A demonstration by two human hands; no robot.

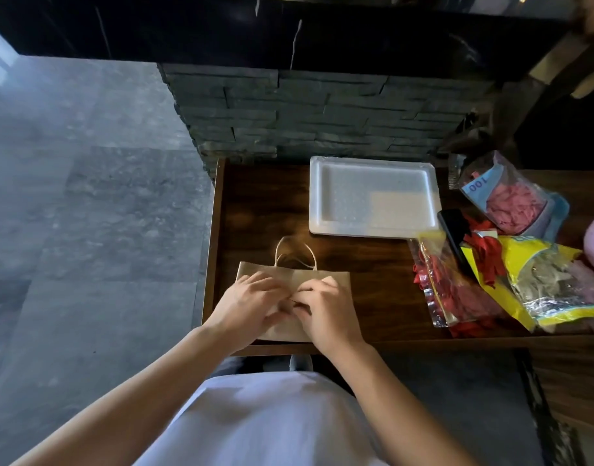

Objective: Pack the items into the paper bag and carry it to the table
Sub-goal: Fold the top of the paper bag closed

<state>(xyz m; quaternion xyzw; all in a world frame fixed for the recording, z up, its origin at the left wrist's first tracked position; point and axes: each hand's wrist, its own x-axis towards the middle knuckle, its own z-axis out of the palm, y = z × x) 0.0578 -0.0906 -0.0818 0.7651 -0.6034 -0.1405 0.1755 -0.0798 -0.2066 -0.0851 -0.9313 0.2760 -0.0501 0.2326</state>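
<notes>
A brown paper bag (336, 280) lies flat on the dark wooden counter (373, 264), its twisted handles (293, 252) pointing away from me. My left hand (246, 306) and my right hand (325, 309) both rest on the bag's middle, fingertips meeting and pinching the paper there. To the right lie packs of balloons: a clear pack of pink ones (510, 201), a clear pack of red ones (447, 287) and a yellow pack (551, 280). A white foam tray (373, 196) sits behind the bag.
A black flat object (455, 235) lies among the balloon packs. Loose red balloons (487, 253) spill beside it. A dark stacked-stone wall (322, 112) rises behind the counter. Grey tiled floor (87, 213) spreads to the left. The counter's front edge is just before my body.
</notes>
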